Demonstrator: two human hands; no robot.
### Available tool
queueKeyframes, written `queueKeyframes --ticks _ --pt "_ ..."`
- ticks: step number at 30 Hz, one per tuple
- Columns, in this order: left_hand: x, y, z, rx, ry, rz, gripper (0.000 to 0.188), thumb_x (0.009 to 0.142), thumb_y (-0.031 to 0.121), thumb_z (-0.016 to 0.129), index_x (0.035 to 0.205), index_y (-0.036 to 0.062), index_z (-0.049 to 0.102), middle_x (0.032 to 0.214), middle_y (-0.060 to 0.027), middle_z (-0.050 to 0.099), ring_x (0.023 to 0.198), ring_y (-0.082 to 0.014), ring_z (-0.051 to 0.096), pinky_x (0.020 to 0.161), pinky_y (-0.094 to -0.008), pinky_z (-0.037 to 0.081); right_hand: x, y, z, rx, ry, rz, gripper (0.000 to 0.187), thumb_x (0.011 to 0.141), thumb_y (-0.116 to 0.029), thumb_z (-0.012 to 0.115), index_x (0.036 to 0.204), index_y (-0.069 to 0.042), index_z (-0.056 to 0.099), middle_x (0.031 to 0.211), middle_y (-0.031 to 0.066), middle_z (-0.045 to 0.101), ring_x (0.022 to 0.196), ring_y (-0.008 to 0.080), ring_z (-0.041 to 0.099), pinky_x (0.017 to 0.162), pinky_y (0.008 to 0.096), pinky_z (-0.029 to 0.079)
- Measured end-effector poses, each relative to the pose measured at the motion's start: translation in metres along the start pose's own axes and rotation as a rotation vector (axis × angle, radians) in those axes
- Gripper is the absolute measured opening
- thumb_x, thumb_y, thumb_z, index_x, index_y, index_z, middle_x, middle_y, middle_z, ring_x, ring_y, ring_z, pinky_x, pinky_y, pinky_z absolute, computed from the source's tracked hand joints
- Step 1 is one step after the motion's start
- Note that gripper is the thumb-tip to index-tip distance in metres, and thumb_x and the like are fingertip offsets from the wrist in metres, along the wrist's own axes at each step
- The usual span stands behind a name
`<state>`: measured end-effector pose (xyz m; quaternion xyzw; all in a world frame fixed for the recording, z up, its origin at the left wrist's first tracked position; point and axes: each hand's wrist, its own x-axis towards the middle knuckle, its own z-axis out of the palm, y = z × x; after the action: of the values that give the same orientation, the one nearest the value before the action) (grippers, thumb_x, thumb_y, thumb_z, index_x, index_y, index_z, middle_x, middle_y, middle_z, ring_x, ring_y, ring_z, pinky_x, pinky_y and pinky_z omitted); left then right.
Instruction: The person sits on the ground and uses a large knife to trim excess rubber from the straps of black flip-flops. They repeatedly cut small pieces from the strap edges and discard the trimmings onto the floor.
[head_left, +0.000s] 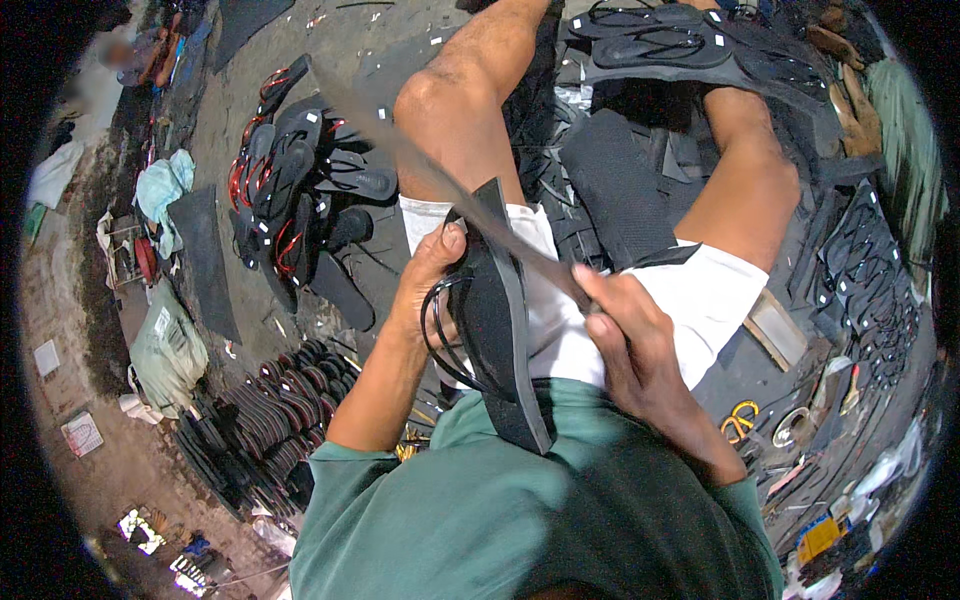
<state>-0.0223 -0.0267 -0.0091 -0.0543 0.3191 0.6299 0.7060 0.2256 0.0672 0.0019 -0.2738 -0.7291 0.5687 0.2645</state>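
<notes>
Long tool (432,170) blurred toward tip; left fingers (440,252) partly hidden behind sandal (492,318)

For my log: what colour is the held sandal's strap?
Black; the strap shows in the head view.

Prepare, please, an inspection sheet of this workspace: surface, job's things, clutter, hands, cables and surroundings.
Surface: grey floor, partly covered.
Job's things: black sandal; long blade, blurred, crossing before the sandal's upper end; contact cannot be told.
Clutter: sandal pile and packed sole-shaped pieces, both on the person's left.
Hands: left hand grips the sandal; right hand grips the blade's near end.
Cables: nothing clearly seen.
Surroundings: light blue cloth, left; green strands, far right.
</notes>
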Motion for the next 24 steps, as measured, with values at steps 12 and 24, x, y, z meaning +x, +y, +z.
queueKeyframes --ticks 12,24 --pt "0.013 -0.024 0.028 0.23 0.302 -0.02 0.057 0.088 0.054 0.07 0.12 0.0073 0.061 0.099 -0.0102 0.071 0.083 -0.025 0.073 0.072 -0.0434 0.064 -0.045 0.016 -0.006 -0.327 0.045 0.079 0.052 0.084 -0.008 0.072 0.134 -0.017 0.064 0.092 0.0121 0.064 0.074 0.0321 0.063 0.067 0.0405 0.053" --pt "0.027 -0.009 0.037 0.284 0.083 -0.087 0.043 0.09 0.021 0.075 0.121 -0.0052 0.061 0.106 -0.0132 0.072 0.096 -0.0209 0.072 0.088 -0.0338 0.06 0.038 -0.009 -0.041 -0.121 -0.144 0.198 0.038 0.093 -0.004 0.066 0.131 -0.007 0.066 0.073 0.0112 0.052 0.063 0.0233 0.05 0.06 0.0337 0.042"
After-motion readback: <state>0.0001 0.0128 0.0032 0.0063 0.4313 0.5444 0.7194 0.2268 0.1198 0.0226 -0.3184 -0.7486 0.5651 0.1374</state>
